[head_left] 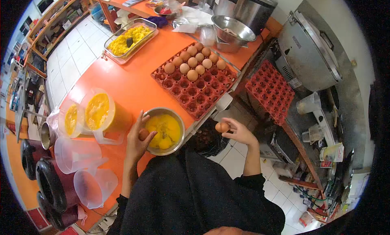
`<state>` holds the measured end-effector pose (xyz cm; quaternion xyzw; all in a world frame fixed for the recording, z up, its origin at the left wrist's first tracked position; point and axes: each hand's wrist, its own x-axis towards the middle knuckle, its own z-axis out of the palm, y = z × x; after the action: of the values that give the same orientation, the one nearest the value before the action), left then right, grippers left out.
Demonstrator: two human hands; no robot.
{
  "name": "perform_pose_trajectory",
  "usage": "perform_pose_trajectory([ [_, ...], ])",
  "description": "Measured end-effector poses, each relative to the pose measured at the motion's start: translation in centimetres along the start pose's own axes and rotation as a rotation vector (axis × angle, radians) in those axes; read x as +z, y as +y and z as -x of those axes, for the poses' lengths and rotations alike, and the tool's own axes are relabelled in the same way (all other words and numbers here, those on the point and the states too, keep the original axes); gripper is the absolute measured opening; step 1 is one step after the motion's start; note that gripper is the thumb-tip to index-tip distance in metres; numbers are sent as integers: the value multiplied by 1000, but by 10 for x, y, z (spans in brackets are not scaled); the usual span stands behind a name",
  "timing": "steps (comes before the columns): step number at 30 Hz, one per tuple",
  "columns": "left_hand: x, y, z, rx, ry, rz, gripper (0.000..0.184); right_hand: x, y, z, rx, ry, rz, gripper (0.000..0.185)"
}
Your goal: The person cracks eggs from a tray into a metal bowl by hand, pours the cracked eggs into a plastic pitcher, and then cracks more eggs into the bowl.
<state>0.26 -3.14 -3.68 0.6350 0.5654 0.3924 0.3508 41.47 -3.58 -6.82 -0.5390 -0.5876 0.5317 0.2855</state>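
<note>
My left hand [138, 136] is closed around a brown egg [144, 133] at the left rim of a metal bowl [182, 120]. Several cracked eggs, with yellow yolks [165, 142], lie in that bowl. Off to the right, my right hand [239, 133] pinches a brown eggshell [222, 127] between thumb and fingers, above a black bag [217, 143] with brown shell pieces inside. Beyond the bowl lies a red egg tray [185, 88], its far part filled with whole brown eggs [192, 75] and its near cups bare.
Left of the bowl stand two jugs of yellow egg liquid [97, 111], with translucent jugs [77, 153] and dark round canisters [53, 186] nearer me. A glass dish of yellow food [130, 40] sits farther back. Another red tray [271, 90] and a large steel cooker [304, 52] are right.
</note>
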Motion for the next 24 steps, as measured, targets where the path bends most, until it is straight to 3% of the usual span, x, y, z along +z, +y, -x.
perform_pose_trajectory([
  [3,1,-1,-3,52,21,-18,86,-14,1,1,58,169,523,58],
  [6,2,2,-6,118,26,-57,88,-29,-24,-21,308,303,424,43],
  [9,6,-4,-7,149,22,-52,87,-41,-21,-55,119,474,291,32],
  [12,4,-5,-5,139,35,-35,87,-46,-25,-95,-404,587,527,33],
  [16,-1,8,3,-21,45,93,89,-48,-53,-149,-303,682,373,48],
  [19,2,-3,6,-26,37,120,91,-57,-42,-196,-290,769,662,58],
  [20,3,-4,7,-13,32,110,91,-57,-45,-206,-198,753,763,66],
  [23,3,3,8,-91,-7,230,89,-52,-57,-221,-35,659,864,60],
  [24,2,8,9,-170,-29,340,90,-61,-34,-236,-162,714,859,56],
])
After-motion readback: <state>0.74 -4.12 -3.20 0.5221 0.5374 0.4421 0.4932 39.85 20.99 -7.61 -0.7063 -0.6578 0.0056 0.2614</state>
